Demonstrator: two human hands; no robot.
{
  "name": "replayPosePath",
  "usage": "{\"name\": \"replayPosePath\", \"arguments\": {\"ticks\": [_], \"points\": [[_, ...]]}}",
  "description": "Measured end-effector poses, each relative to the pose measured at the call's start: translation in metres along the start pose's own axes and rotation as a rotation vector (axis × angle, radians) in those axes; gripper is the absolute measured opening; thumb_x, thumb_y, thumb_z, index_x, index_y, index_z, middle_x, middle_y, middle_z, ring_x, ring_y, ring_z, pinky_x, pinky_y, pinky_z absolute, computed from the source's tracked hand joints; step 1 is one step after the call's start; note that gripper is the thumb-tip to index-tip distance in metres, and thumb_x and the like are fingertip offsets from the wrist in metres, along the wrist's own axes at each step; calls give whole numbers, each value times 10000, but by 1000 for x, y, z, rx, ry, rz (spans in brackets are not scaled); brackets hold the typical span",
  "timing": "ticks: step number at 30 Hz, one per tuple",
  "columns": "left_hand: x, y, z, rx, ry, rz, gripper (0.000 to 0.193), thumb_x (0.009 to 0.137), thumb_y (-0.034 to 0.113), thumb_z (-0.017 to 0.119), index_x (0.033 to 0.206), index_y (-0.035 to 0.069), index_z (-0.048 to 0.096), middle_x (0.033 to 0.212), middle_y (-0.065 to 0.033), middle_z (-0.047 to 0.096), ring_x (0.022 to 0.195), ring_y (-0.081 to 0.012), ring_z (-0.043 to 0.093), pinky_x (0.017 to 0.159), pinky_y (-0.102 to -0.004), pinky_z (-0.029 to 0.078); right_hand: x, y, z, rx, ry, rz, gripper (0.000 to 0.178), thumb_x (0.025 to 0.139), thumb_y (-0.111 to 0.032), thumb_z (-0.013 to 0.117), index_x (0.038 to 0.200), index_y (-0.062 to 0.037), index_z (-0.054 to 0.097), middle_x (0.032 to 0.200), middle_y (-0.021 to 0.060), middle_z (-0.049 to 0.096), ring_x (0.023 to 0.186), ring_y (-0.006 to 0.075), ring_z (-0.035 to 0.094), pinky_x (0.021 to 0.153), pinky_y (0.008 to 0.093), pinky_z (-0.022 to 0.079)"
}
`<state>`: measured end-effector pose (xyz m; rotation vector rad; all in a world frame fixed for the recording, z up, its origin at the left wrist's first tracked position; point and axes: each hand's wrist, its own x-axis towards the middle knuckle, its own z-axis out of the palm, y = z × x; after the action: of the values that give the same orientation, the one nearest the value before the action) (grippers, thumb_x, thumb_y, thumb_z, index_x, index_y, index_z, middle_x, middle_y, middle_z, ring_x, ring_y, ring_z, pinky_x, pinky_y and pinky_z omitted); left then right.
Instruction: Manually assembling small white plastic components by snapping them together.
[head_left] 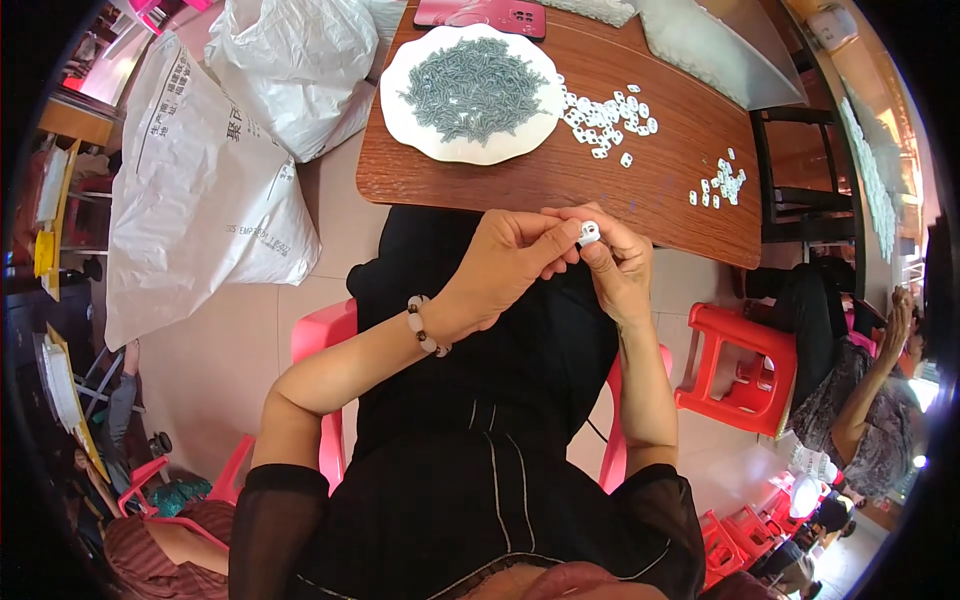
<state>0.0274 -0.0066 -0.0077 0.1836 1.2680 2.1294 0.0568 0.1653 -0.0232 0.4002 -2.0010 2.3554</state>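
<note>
Both hands meet over my lap, just off the table's near edge. My right hand [622,265] pinches a small white plastic piece [588,232] with holes in it between thumb and fingers. My left hand [505,262] is closed, its thumb and fingertips right against that piece; whatever they may hold is hidden. Ahead of them on the brown table [450,188] stands a white wavy-edged plate [402,125] heaped with small grey screw-like pieces [475,90]. To its right lie a loose pile of similar white plastic pieces [605,118] and a smaller group [725,183].
A pink phone [490,16] lies at the table's far edge, beside a pale tray-like panel [715,50]. Large white sacks [200,190] stand on the floor at left. A red stool [740,365] is at right, with a person [865,410] beyond it.
</note>
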Motion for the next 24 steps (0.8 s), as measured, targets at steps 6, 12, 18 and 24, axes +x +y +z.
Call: {"name": "replayPosePath", "arguments": {"ticks": [6,12,18,24], "points": [[-2,3,3,14,16,5,254,926,237,635,856,2,700,754,-10,635,656,-44,536,602,-183,441,0,2,0,-88,16,-38,365,924,-259,622,1109,54,648,1023,116,649,872,152,613,775,265,486],[-1,3,3,-12,25,5,248,923,232,641,841,5,696,759,-9,633,657,-42,532,606,-180,437,0,2,2,-116,26,-68,352,934,-236,610,1119,62,634,1049,130,649,869,154,615,788,275,499],[2,-2,-2,-30,-12,-1,299,949,285,598,908,6,699,768,3,622,660,-50,510,611,-182,414,0,-10,1,-43,8,-3,311,946,-138,579,1172,75,588,1152,163,616,877,161,624,822,290,508],[6,2,-6,-20,34,-24,327,959,300,577,1001,0,701,768,10,613,655,-52,499,599,-176,396,24,-52,-17,-353,348,62,297,924,-156,618,1172,7,621,971,90,710,807,76,606,692,219,482]]}}
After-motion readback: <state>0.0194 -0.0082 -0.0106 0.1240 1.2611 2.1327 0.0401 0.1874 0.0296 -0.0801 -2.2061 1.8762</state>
